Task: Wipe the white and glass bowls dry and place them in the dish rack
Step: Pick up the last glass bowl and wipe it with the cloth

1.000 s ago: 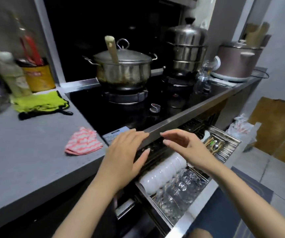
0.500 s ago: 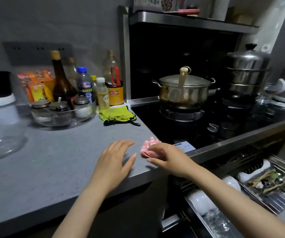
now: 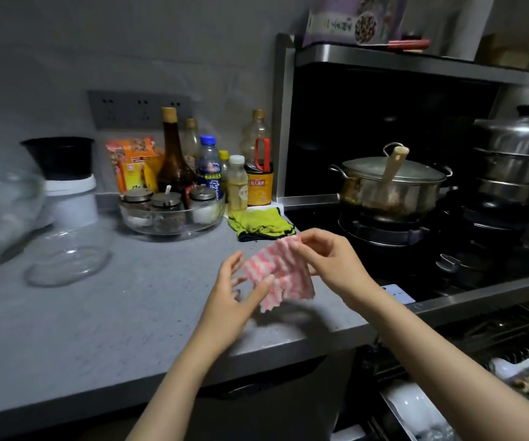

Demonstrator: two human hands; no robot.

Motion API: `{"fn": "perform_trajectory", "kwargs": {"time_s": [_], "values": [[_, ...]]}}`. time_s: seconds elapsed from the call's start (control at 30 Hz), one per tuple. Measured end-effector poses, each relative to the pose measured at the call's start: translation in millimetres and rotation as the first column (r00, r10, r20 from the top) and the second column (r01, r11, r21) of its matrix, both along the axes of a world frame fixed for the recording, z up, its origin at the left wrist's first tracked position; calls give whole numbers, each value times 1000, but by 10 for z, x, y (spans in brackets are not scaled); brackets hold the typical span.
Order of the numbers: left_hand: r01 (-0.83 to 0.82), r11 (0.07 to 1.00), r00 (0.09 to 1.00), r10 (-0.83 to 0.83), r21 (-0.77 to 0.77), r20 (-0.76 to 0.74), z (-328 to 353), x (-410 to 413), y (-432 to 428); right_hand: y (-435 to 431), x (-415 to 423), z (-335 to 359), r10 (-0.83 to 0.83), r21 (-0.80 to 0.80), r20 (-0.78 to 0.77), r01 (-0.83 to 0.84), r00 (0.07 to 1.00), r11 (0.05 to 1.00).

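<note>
Right hand [image 3: 330,262]: pinching the top corner of the pink-and-white striped cloth [image 3: 280,273], holding it above the grey stone countertop [image 3: 97,329].
Left hand [image 3: 233,294]: thumb and fingers gripping the cloth's lower edge.
Clear glass bowl [image 3: 67,254]: sitting on the countertop, well apart to the left.
Pull-out metal dish rack [image 3: 511,351]: standing open, lower right.
Risk: the bunched cloth may be giving a poor grip, so wet glass could slip.
</note>
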State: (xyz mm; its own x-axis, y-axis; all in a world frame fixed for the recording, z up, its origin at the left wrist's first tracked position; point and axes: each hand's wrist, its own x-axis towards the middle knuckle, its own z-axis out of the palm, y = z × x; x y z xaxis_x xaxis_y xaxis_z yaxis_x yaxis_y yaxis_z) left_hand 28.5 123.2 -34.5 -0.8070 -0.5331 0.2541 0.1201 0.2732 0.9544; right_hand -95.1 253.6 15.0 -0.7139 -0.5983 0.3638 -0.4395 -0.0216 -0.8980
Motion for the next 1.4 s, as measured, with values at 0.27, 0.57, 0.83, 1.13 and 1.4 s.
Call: {"fn": "perform_trajectory", "kwargs": {"time_s": [0.27, 0.57, 0.83, 1.13, 1.4], "values": [[-114, 950, 942, 197, 290, -273, 343, 447, -578, -687, 359, 152, 426, -151, 431, -402, 796, 903], [-262, 964, 943, 245, -49, -225, 535, 927, -1167, -1481, 762, 83, 750, -196, 572, -832, 333, 519], [-407, 881, 904, 350, -242, -245, 600, 1058, -1786, -2015, 981, 74, 628, -196, 655, -708, 420, 679], [-445, 714, 835, 549, -541, 36, 411, 1031, -2614, -2205, 848, -70, 557, -280, 750, -592, 357, 756], [-5, 408, 690, 662, -913, 293, 103, 1025, -2922, -2200, 792, -134, 511, -231, 764, -572, 394, 787]]}}
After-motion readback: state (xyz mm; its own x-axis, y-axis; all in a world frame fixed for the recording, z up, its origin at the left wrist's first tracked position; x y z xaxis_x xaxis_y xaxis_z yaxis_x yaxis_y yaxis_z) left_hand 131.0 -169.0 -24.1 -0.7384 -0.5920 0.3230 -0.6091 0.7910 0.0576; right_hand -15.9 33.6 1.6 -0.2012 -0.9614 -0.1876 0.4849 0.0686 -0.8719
